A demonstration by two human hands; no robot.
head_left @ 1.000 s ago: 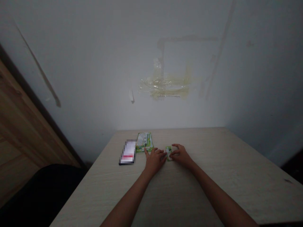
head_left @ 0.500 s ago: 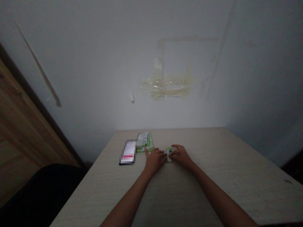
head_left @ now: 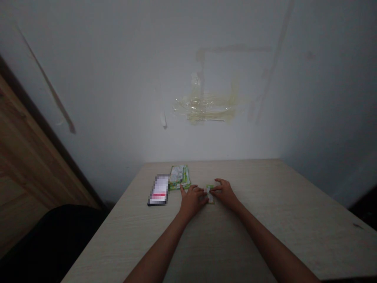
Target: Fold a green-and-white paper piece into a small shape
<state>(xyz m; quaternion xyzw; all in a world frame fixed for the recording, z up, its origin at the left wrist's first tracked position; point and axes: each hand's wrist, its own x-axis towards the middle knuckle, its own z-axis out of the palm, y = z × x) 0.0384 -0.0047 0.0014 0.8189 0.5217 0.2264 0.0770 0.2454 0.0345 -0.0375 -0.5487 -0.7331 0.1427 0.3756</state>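
A small green-and-white piece, like a folded wrapper or packet (head_left: 211,199), lies on the table between my two hands; its exact kind is too small to make out. My left hand (head_left: 192,200) rests palm down, thumb and index finger at the piece's left edge, the outer fingers spread towards the stack. From the other side my right hand (head_left: 227,195) holds it, fingertips on its right part and one finger raised. Just beyond my left hand is a stack of flat green-and-white printed packets (head_left: 179,176). A phone (head_left: 159,190) with a blurred, lit screen lies left of the stack.
The pale wood-grain table (head_left: 265,177) meets a grey-white wall (head_left: 118,78) at its far edge. Shiny clear tape (head_left: 206,108) is stuck to the wall. At left are a wooden panel (head_left: 35,157) and a dark rounded object (head_left: 59,236), perhaps a chair back.
The fingers of my right hand have shifted slightly on the small piece, whose visible face looks a little paler. My left hand, the phone and the stack stay in place.
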